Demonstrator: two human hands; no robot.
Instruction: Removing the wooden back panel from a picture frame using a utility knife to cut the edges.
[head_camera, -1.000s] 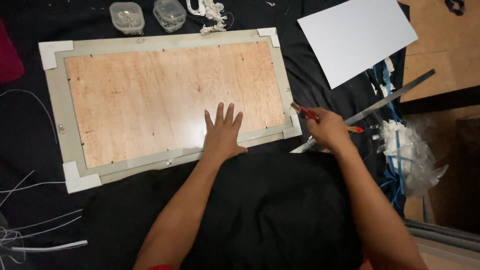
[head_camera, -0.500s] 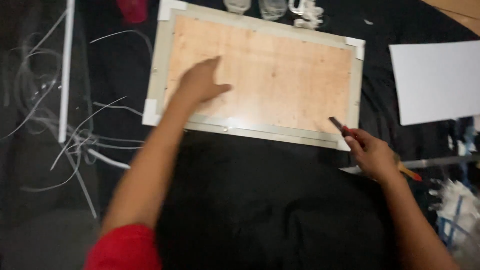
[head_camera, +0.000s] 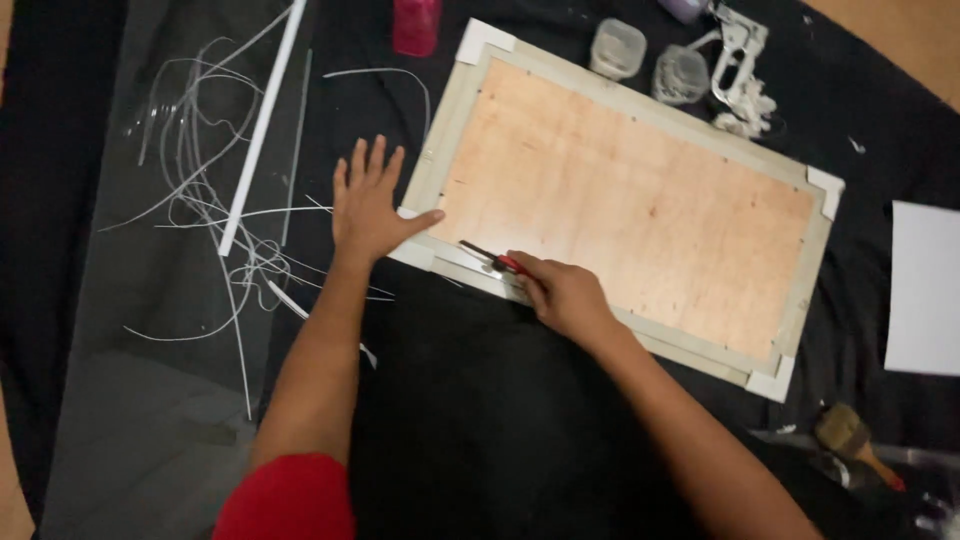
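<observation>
- A wooden panel (head_camera: 625, 205) in a pale frame lies flat and askew on a black cloth (head_camera: 480, 420) that covers the surface; white corner pieces are fitted at its corners.
- Left hand (head_camera: 367, 205): open, fingers spread, palm down on the cloth just beside the panel's near-left corner. The thumb reaches out to touch the white corner piece (head_camera: 415, 252) there.
- Right hand (head_camera: 565, 295): closed around a red-handled cutting tool (head_camera: 492, 260). The hand rests on the near long edge of the frame; the tool's dark tip points toward the left corner and lies along the frame rail.
- Whether the tip actually touches the frame cannot be told.
- Left of the panel: a clear sheet (head_camera: 150, 300) spread over the cloth, carrying a white strip (head_camera: 262, 130) and a tangle of thin white offcuts (head_camera: 215, 240).
- Beyond the far edge of the panel: two small clear plastic containers (head_camera: 647, 60), a pink object (head_camera: 416, 25) and a white metal staple-gun-type tool (head_camera: 742, 65).
- At the right edge of view: a white sheet (head_camera: 925, 290).
- Lower right: a paintbrush (head_camera: 855, 440) with a wooden handle lying on the cloth, well apart from both hands.
- The person wears a red sleeve (head_camera: 285, 497) on the left arm.
</observation>
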